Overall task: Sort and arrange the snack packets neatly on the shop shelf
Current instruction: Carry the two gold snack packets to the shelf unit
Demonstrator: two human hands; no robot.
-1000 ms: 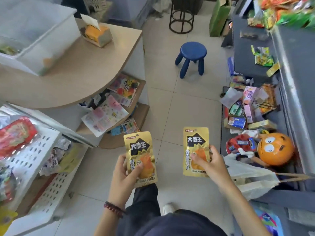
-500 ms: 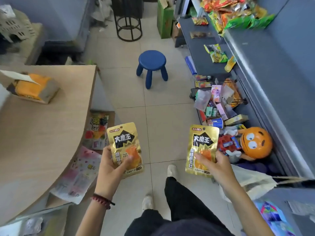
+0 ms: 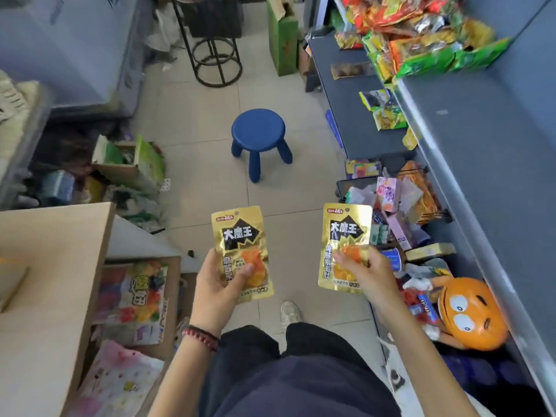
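Note:
My left hand [image 3: 218, 288] grips a gold snack packet [image 3: 239, 236] with black lettering, thumb across its orange lower half. A second, matching gold packet [image 3: 346, 233] is held upright in my right hand [image 3: 368, 276], pinched at its lower part. Both packets hang over the tiled floor in front of my legs. To the right runs the grey shop shelf [image 3: 481, 152], with a heap of red, orange and green snack packets [image 3: 418, 34] at its far end and green packets [image 3: 383, 111] on the lower shelf board.
A blue stool [image 3: 258, 135] stands on the floor ahead, a black metal stand [image 3: 215, 60] behind it. Mixed small goods [image 3: 391, 212] and an orange round toy [image 3: 471, 314] crowd the bottom right shelf. A wooden counter [image 3: 45, 281] with boxed goods is at left.
My view has swung to the right and forward, towards the grey shelf. Both hands still hold their packets, now a little closer together and nearer the shelf side.

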